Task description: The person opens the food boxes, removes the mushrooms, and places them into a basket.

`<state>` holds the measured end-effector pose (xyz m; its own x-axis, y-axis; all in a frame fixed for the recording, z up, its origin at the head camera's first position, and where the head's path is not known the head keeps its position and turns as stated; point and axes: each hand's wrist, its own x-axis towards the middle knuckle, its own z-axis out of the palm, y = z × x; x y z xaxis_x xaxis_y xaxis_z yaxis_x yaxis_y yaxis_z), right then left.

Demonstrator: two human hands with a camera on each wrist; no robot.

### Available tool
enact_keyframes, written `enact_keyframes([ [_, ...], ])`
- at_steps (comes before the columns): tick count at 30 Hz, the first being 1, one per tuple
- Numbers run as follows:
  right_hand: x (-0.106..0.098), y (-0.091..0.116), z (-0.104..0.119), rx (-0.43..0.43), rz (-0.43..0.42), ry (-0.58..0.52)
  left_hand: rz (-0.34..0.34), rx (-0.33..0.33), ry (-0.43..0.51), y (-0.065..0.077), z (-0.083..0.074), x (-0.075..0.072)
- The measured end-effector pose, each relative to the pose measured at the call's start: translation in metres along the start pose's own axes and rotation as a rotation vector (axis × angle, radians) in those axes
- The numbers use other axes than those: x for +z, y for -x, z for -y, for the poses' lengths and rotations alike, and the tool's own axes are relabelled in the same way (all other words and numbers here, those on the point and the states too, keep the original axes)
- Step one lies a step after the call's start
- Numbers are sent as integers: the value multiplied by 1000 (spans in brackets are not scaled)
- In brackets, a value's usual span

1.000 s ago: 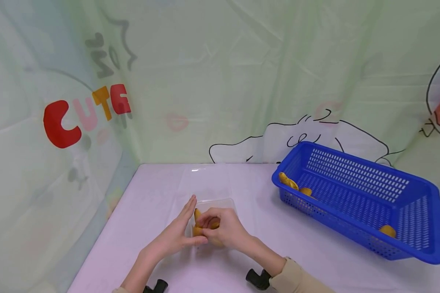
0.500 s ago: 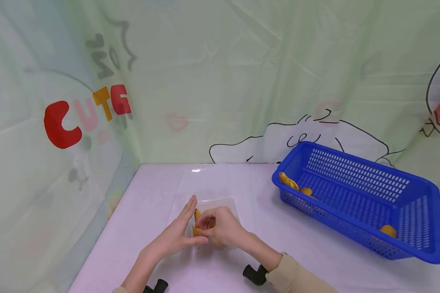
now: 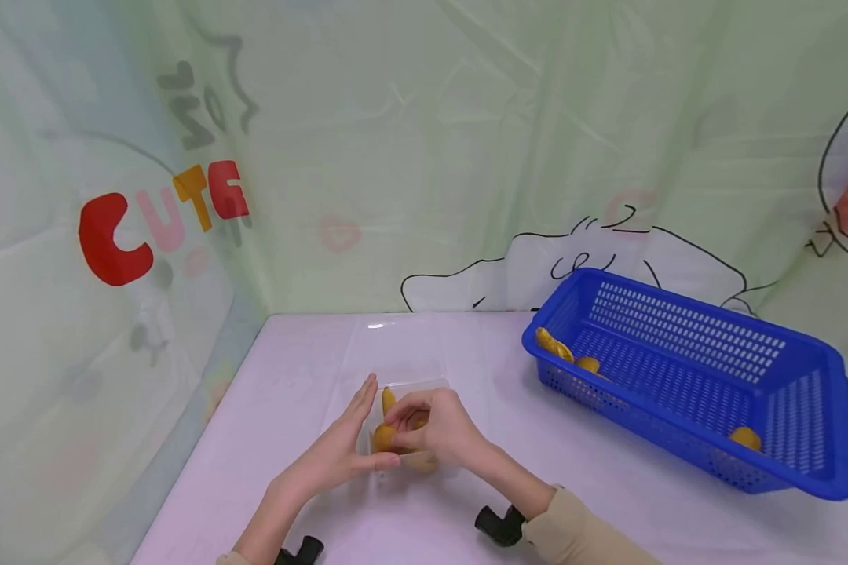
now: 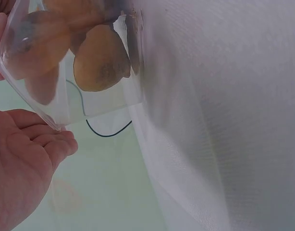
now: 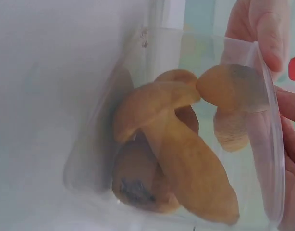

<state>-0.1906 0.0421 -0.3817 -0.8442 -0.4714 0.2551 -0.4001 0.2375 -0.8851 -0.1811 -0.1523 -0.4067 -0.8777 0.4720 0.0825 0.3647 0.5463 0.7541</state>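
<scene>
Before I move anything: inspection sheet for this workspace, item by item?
Surface: table with pale cover.
Job's things: clear container holding yellow-brown mushrooms; blue basket at right, with some pieces at its left end and one piece towards its right.
Clutter: nothing seen; black fittings near both wrists.
Hands: left hand at the container's left side, fingers straight; right hand over it, appearing to pinch a mushroom.
Cables: nothing seen.
Surroundings: printed curtain behind and left.
</scene>
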Motion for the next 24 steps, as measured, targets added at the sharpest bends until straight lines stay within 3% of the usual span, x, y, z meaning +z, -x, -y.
enact_keyframes([
  [6, -18, 5, 9, -61, -44, -57, -3, -3, -2, -1, -1, 0],
  [13, -49, 9, -2, -151, -123, -105, -5, -1, -25, -2, 0, 1],
  [18, -85, 19, -2, -149, -283, -92, -2, -5, -25, -2, 0, 1],
  [24, -134, 35, -9, -125, -546, 71, -2, -9, -37, -2, 1, 2],
])
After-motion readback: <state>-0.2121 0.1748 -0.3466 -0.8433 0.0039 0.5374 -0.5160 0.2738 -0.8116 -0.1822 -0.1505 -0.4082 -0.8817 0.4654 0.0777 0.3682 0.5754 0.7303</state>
